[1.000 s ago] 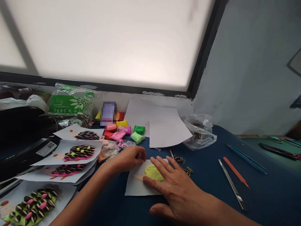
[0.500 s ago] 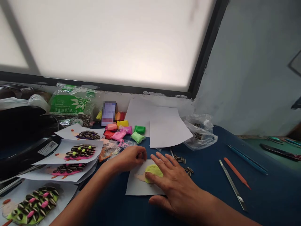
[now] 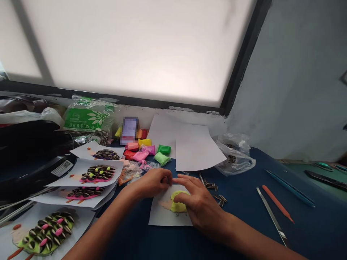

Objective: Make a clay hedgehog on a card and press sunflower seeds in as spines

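The right hand [image 3: 202, 202], spread flat over the yellow-green clay [image 3: 176, 207] half a second ago, now arches: its fingers reach beside the left hand, while its thumb stands apart from them over the clay. It holds nothing visible; whether the thumb presses cannot be told. The left hand [image 3: 155, 182] stays curled at the paper's far edge; whether it pinches anything is hidden.

The clay lies on the small white paper [image 3: 162, 218], well in from the right edge of the blue surface [image 3: 235, 231]. Loose striped seeds [image 3: 211, 186] sit just beyond the paper's right side; farther right, a stretch of surface separates it from a slim metal blade [image 3: 271, 216] and a tapered orange tool [image 3: 278, 204].

The clay is a soft, rounded patch joined to a pale pointed one. Toward the surface's near left corner, a clay picture [image 3: 50, 233] bristles with glossy dark seeds and smooth pink ovals.
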The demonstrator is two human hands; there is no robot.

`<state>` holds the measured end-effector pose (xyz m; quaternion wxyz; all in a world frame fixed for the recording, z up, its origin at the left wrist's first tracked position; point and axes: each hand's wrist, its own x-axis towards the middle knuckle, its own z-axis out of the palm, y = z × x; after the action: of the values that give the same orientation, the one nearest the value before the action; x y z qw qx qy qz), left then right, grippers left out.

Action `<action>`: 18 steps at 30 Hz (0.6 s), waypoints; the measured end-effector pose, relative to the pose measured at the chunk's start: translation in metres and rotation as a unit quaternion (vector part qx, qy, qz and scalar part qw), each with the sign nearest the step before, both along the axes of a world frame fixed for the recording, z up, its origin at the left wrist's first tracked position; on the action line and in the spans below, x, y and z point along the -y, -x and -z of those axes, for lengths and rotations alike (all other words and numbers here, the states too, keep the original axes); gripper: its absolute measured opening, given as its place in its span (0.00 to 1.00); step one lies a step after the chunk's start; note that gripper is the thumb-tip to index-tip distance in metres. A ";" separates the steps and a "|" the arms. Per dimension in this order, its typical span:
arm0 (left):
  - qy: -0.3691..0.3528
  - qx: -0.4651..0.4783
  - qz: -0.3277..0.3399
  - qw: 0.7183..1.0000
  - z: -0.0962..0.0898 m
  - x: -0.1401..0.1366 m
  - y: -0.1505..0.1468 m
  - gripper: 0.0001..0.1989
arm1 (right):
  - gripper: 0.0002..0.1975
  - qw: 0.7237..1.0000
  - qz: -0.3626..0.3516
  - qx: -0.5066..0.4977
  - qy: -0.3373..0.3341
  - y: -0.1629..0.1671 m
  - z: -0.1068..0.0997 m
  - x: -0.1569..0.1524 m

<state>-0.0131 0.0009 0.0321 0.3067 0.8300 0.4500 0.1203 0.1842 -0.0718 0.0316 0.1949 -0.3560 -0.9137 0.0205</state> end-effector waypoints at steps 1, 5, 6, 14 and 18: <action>-0.003 -0.003 0.000 1.000 0.000 0.000 0.000 0.08 | 0.16 1.000 -0.006 -0.011 -0.011 0.002 0.002 -0.002; 0.011 0.001 -0.003 1.000 0.000 -0.001 0.000 0.08 | 0.15 0.999 -0.011 -0.012 -0.028 0.003 0.009 -0.006; 0.016 0.005 -0.004 1.000 0.000 -0.001 0.000 0.08 | 0.15 1.000 -0.011 -0.003 -0.028 0.002 0.010 -0.006; 0.015 0.010 -0.008 1.000 0.002 -0.002 0.000 0.09 | 0.14 0.996 -0.041 0.031 -0.072 -0.003 0.017 -0.009; 0.013 0.006 -0.011 1.000 0.002 -0.002 0.000 0.10 | 0.12 0.995 -0.047 0.030 -0.087 -0.002 0.016 -0.009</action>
<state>-0.0136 0.0026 0.0300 0.3187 0.8201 0.4592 0.1228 0.1861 -0.0631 0.0152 0.1966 -0.2946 -0.9332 -0.0608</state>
